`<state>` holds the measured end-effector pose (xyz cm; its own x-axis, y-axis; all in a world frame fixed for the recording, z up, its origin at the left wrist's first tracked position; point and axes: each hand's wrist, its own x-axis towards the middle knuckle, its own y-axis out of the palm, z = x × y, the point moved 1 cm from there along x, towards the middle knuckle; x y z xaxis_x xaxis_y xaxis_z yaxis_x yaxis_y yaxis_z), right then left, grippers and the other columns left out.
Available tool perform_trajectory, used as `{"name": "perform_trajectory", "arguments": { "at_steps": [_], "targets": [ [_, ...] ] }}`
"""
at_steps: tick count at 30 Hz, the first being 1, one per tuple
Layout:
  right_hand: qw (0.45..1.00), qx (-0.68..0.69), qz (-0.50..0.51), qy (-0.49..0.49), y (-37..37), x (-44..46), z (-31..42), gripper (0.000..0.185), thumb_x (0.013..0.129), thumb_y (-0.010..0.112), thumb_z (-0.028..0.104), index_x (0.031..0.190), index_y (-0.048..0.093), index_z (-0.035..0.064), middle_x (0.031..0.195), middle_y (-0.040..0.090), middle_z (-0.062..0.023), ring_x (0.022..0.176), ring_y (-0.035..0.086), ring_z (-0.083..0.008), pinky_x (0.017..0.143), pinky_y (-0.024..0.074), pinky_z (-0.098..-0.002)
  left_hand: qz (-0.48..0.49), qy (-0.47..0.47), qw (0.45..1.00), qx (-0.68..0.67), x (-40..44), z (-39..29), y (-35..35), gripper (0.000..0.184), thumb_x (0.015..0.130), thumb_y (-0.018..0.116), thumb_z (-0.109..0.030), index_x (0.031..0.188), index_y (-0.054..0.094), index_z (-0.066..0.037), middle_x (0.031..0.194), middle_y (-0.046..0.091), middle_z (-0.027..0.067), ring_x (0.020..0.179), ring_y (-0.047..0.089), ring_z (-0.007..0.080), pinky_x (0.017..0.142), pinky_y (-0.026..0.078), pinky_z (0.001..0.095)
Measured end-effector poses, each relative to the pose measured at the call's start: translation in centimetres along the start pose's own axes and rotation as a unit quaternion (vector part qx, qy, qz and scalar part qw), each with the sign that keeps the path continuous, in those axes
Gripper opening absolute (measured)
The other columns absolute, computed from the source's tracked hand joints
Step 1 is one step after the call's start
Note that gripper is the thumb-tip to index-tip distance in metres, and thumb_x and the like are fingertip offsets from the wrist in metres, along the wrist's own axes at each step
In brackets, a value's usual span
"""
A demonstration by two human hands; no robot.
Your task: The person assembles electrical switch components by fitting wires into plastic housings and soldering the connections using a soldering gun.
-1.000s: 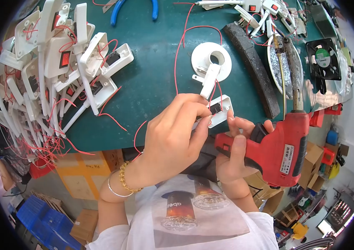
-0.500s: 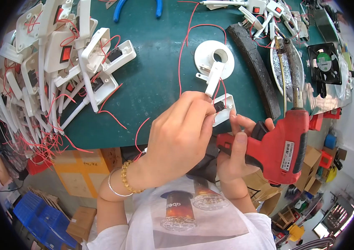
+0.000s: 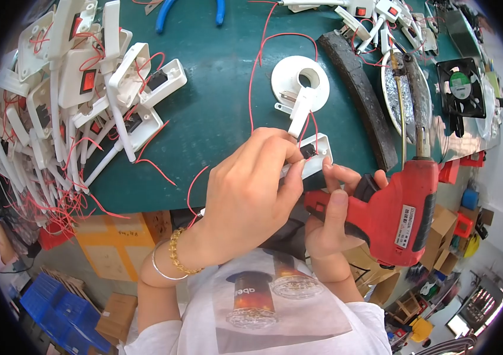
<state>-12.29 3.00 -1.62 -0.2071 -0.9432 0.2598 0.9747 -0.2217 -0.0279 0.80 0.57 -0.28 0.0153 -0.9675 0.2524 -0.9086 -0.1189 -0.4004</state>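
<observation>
white housing [image 3: 315, 167] partly hidden by left hand [image 3: 254, 186], blue pliers [image 3: 220, 10] cut off above

Desk [image 3: 216, 112]: green, carrying the goods. Left hand [image 3: 251, 183]: wearing two bracelets, bending its fingers at a white case [image 3: 322, 148]; its fingertips hiding exactly what they are pinching. Right hand [image 3: 334, 222]: holding a red gun [image 3: 402, 213], its fingertips resting at the case's edge. Spool [image 3: 288, 77]: white, lying flat beyond the case. Bar [image 3: 358, 97]: black, lying between spool and silver dish [image 3: 392, 89]. Fan [image 3: 460, 89]: sitting right of the dish. Pliers [image 3: 221, 10]: blue-handled, lying beyond. Pile [image 3: 77, 77]: white cases, trailing red wires, heaping leftward.
</observation>
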Motion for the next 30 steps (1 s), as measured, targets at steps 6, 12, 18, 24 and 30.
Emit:
{"name": "perform_trajectory", "arguments": {
  "at_steps": [6, 12, 18, 24, 30],
  "targets": [
    [0.995, 0.094, 0.012, 0.019, -2.6, -0.1, 0.7, 0.062, 0.087, 0.058, 0.025, 0.132, 0.020, 0.0053, 0.086, 0.058, -0.0144, 0.085, 0.059, -0.0225, 0.084, 0.0490, -0.0428, 0.028, -0.023, 0.999, 0.012, 0.3, -0.2, -0.4, 0.014, 0.072, 0.062, 0.000, 0.080, 0.051, -0.002, 0.085, 0.058, 0.0100, 0.063, 0.060, 0.0250, 0.054, 0.047, 0.0320],
    [0.945, 0.272, 0.147, 0.109, -11.0, -2.5, 2.3, 0.062, 0.082, 0.063, 0.040, 0.128, 0.033, 0.0089, 0.071, 0.057, -0.0102, 0.068, 0.058, -0.0238, 0.068, 0.0481, -0.0410, 0.034, -0.030, 0.999, 0.019, 0.7, -0.3, -0.4, 0.012, 0.072, 0.062, 0.000, 0.079, 0.052, -0.001, 0.083, 0.059, 0.0093, 0.061, 0.061, 0.0226, 0.053, 0.048, 0.0305],
    [0.935, 0.157, 0.269, 0.171, -14.2, -3.7, 3.0, 0.076, 0.075, 0.060, 0.059, 0.123, 0.039, 0.0039, 0.052, 0.046, 0.0025, 0.043, 0.045, -0.0112, 0.045, 0.0396, -0.0265, 0.029, -0.030, 0.999, 0.020, 0.7, -0.2, -0.3, 0.011, 0.072, 0.063, 0.000, 0.077, 0.053, -0.001, 0.084, 0.059, 0.0088, 0.062, 0.062, 0.0205, 0.054, 0.049, 0.0288],
    [0.936, 0.153, 0.242, 0.203, -14.3, -4.6, 2.7, 0.073, 0.075, 0.061, 0.059, 0.118, 0.041, 0.0034, 0.052, 0.045, 0.0030, 0.045, 0.046, -0.0123, 0.047, 0.0389, -0.0266, 0.033, -0.025, 0.999, 0.013, 0.8, -0.2, -0.4, 0.012, 0.072, 0.063, -0.001, 0.076, 0.053, -0.001, 0.084, 0.059, 0.0087, 0.058, 0.059, 0.0195, 0.052, 0.047, 0.0282],
    [0.950, 0.107, 0.187, 0.227, -13.0, -4.5, 3.4, 0.067, 0.075, 0.063, 0.057, 0.113, 0.045, 0.0045, 0.052, 0.045, 0.0032, 0.045, 0.045, -0.0124, 0.046, 0.0386, -0.0265, 0.027, -0.028, 0.999, 0.014, 0.7, -0.2, -0.4, 0.012, 0.072, 0.064, -0.001, 0.075, 0.053, -0.001, 0.083, 0.059, 0.0086, 0.057, 0.058, 0.0189, 0.051, 0.046, 0.0282]
  ]
}}
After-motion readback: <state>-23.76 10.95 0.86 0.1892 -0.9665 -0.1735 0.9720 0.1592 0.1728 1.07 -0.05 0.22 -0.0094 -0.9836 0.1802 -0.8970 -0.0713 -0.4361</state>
